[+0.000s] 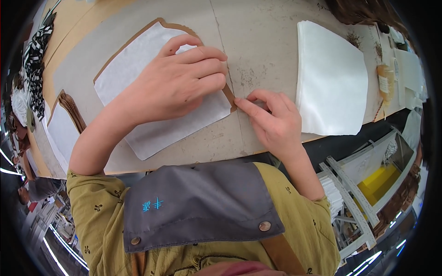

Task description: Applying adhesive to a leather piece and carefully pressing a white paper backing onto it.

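A white sheet lies over a brown piece [127,44], whose border shows along the far and right edges of the white sheet [138,68]. My left hand [179,78] lies across the sheet's right half, palm down. Its fingers are curled inward at the right edge; the thumb and whatever is under the fingertips are hidden. At the near right corner of the brown piece is my right hand [276,117]. One fingertip touches that corner and the other fingers are bent; the hand looks closed on the edge, though its underside is hidden.
To the right lies a stack of white sheets [332,78]. At the left, a smaller stack of brown pieces [71,110] lies beside white sheets. Black-and-white strips [37,60] hang at the far left. A tape roll [386,85] sits at the right edge, above a metal frame [352,193].
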Motion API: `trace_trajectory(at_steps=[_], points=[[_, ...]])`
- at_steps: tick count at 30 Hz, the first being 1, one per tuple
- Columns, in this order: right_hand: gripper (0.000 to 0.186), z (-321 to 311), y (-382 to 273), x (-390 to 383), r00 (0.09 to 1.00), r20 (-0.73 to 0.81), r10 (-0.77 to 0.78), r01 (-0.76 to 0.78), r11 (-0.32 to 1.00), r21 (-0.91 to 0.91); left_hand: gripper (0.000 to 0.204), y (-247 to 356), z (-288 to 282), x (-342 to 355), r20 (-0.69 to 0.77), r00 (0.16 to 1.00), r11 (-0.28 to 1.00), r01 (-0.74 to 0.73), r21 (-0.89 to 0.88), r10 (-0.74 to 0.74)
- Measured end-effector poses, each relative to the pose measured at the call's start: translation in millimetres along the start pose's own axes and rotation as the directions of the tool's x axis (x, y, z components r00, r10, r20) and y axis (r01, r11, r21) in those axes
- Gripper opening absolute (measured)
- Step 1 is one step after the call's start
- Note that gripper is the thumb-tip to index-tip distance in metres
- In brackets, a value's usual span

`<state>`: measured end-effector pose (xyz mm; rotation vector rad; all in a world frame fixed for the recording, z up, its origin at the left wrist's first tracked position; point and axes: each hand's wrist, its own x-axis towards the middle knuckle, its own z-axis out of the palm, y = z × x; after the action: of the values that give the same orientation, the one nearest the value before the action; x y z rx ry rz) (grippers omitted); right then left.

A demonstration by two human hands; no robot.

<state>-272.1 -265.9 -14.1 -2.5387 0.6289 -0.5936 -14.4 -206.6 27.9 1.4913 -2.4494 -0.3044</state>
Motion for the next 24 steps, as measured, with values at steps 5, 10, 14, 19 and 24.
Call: trace_trajectory(at_steps=[5, 10, 14, 19, 24], points=[[0.036, 0.6, 1.5, 0.2, 1.0, -0.006, -0.01, 0.01, 1.0, 0.005, 0.033, 2.3, 2.8, 1.9, 0.013, 0.999, 0.999, 0.032, -0.026, -0.031], [0.035, 0.3, 0.8, 0.5, 1.0, -0.001, -0.005, 0.005, 1.0, -0.004, 0.027, -0.3, -1.7, 6.0, 0.106, 0.994, 0.985, 0.011, -0.172, 0.007], [0.032, -1.4, -1.5, 0.5, 1.0, 0.013, 0.005, -0.005, 1.0, -0.017, 0.023, 0.6, 0.9, 5.2, 0.077, 0.996, 0.975, -0.021, -0.22, 0.039], [0.03, -4.0, -4.6, 0.1, 1.0, 0.026, 0.005, -0.004, 0.998, -0.059, 0.024, -3.5, -3.8, -7.2, -0.007, 1.0, 0.962, 0.006, -0.272, -0.008], [0.03, 3.3, -0.5, -0.3, 1.0, 0.022, -0.005, 0.006, 0.999, -0.038, 0.025, -18.2, -1.7, -21.7, -0.139, 0.989, 0.94, -0.01, -0.342, -0.04]])
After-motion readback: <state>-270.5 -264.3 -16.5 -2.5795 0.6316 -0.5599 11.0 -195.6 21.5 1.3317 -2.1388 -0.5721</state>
